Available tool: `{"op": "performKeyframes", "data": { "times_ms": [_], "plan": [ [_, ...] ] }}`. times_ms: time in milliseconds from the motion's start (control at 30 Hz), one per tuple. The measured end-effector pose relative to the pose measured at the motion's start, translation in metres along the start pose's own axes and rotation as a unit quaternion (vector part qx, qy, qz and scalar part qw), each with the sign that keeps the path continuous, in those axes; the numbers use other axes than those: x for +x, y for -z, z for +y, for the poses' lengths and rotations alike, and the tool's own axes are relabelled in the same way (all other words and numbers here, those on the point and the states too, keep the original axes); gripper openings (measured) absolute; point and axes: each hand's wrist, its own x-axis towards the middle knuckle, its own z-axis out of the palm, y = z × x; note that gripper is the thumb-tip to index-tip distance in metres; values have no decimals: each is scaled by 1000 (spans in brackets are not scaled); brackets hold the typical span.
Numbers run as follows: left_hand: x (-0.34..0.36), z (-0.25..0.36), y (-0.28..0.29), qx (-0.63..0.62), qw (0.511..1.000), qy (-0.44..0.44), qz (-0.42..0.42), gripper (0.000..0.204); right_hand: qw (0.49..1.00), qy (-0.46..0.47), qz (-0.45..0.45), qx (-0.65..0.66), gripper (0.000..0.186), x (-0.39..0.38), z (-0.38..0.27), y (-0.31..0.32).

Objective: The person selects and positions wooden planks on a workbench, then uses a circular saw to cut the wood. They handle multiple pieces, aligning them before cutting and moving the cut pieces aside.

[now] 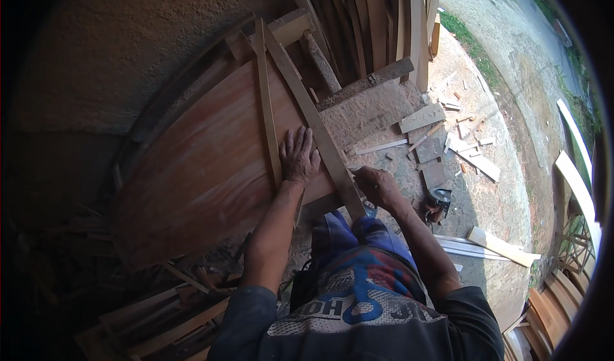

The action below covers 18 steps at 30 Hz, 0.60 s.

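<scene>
A broad reddish-brown wooden panel (198, 150) lies in front of me, to the left. Two long wooden strips rest along its right part: a thin strip (266, 99) and a wider board (313, 118) by the panel's right edge. My left hand (299, 156) is laid flat between them, fingers stretched out and pointing away from me. Right of the wider board's near end, my right hand (377, 185) is closed, its fingers curled toward the board's edge. Whatever it grips is hidden behind the fingers.
Tall planks (377, 22) lean at the back. Offcuts (473, 156) and sawdust cover the floor to the right, where a power tool with a round guard (439, 201) sits. A rough wall (128, 54) stands behind the panel. Stacked timber (173, 326) lies at lower left.
</scene>
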Motion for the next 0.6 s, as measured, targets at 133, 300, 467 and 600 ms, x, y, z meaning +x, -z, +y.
{"op": "performKeyframes", "data": {
  "times_ms": [133,300,467,600],
  "plan": [
    [-1,2,-5,1,1000,2,-2,72,1000,-12,-16,3,13,-11,17,-10],
    [-3,2,-4,2,1000,5,-6,72,999,-8,-30,-25,16,-32,8,5],
    [-7,-7,-7,-3,1000,-2,-7,73,992,-18,123,-10,36,-32,-25,13],
    [-16,-22,-10,-68,997,14,22,71,986,-114,123,-4,40,-65,-8,20]
  ]
}}
